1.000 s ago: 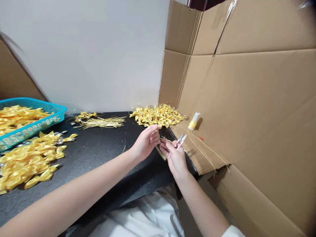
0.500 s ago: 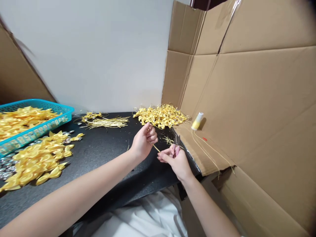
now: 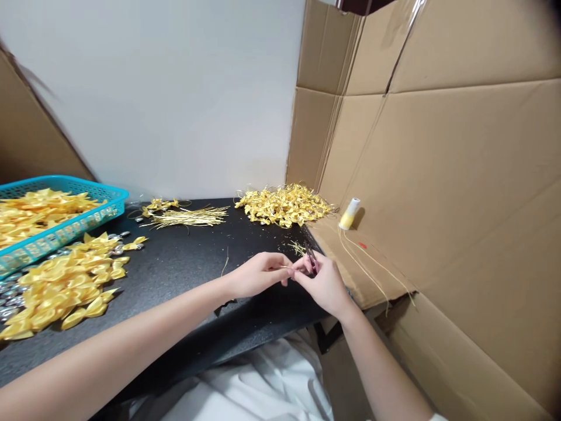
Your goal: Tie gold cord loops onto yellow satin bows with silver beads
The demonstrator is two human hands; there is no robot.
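Observation:
Over the front of the black table, my left hand (image 3: 258,275) is closed in a pinch on a thin gold cord (image 3: 284,267). My right hand (image 3: 326,286) meets it there, its thumb and fingertip pinching the same cord. A small pair of dark scissors (image 3: 311,257) is also held in my right hand, its blades pointing up and away. Most of the cord is hidden by my fingers. Just beyond the right hand lie short gold cord clippings (image 3: 298,248).
A heap of yellow bows (image 3: 284,204) lies at the back, beside a bundle of gold cords (image 3: 188,216). At left are a blue basket (image 3: 116,196) of yellow pieces and a pile of bows (image 3: 70,280). A thread spool (image 3: 349,214) stands on cardboard (image 3: 359,280) at right.
My left hand has come down and nearer to the right hand, so the fingertips now meet and less cord shows between them. My right hand has shifted slightly, scissors still in it.

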